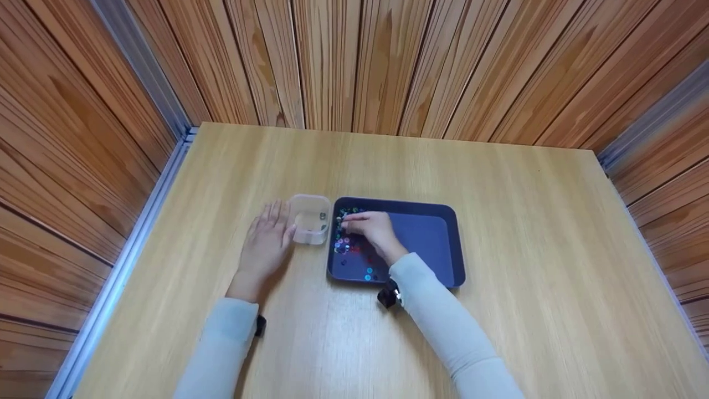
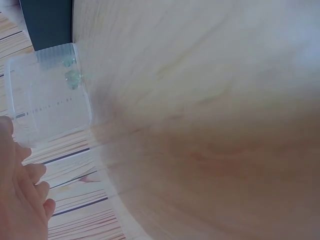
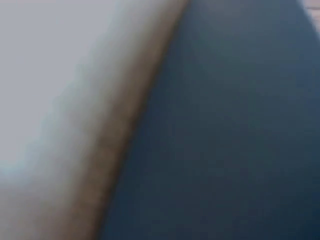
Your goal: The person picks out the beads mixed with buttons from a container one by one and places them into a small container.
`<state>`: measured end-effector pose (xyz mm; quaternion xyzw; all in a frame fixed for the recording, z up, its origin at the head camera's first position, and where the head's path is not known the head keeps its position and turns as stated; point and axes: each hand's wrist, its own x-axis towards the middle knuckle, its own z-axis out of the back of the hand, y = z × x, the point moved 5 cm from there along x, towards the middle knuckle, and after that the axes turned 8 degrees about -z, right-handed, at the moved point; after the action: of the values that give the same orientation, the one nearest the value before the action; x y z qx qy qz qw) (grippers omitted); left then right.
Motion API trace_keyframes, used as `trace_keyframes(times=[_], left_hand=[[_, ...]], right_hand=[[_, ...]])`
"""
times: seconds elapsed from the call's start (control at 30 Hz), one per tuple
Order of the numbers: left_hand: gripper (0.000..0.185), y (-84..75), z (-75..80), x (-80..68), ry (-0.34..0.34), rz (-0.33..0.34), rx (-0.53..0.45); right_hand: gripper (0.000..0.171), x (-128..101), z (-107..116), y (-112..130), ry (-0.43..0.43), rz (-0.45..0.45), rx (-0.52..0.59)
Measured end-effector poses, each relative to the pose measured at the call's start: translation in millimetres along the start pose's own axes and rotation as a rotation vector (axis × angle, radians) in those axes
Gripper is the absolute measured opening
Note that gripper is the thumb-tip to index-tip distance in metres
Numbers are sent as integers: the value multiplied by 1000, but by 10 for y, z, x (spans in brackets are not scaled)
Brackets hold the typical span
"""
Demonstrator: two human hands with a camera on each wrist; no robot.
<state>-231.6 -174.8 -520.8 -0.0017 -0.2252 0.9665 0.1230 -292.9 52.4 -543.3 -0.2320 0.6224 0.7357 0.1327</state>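
In the head view my left hand [image 1: 266, 238] lies with its fingers straight along the left side of a small clear plastic container [image 1: 299, 237], the thumb at its near left corner. A few greenish translucent pieces [image 2: 73, 79] sit inside the container near one wall. My right hand [image 1: 374, 228] reaches over the left part of a dark blue tray [image 1: 455, 249], thumb and fingertips brought together among small shiny coloured pieces [image 1: 342, 244]. I cannot tell whether a piece is between those fingertips. The right wrist view shows mostly the sleeve and blue tray surface, blurred.
The tray stands right beside the container on a light wooden table [image 1: 526, 221]. Red and turquoise pieces [image 1: 369, 271] lie scattered toward the tray's near edge. Wood-plank walls [image 1: 382, 66] enclose the table at the back and sides.
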Motion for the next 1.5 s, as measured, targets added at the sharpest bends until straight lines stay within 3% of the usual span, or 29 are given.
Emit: trace_keyframes(times=[0.13,0.3,0.47,0.63,0.87,1.13,1.5], left_hand=[[64,7,-2,-6,13,3,10],[64,13,0,-10,2,6,5],[64,12,4,-15,12,9,-6],[64,16,10,-22,-10,-2,4],[63,17,8,-15,-20,-2,16],[63,19,7,-11,-17,-6,26],[62,-1,21,5,-31,-17,16]], right_hand=[[26,-8,-2,7,58,-102,203],[29,-22,-47,45,93,-169,353],[30,-60,-126,138,102,-158,392],[29,-120,-236,284,113,-51,356],[25,-211,-347,452,31,40,191],[13,-260,-448,654,-126,281,-309],[14,-354,-609,774,-89,515,-614]])
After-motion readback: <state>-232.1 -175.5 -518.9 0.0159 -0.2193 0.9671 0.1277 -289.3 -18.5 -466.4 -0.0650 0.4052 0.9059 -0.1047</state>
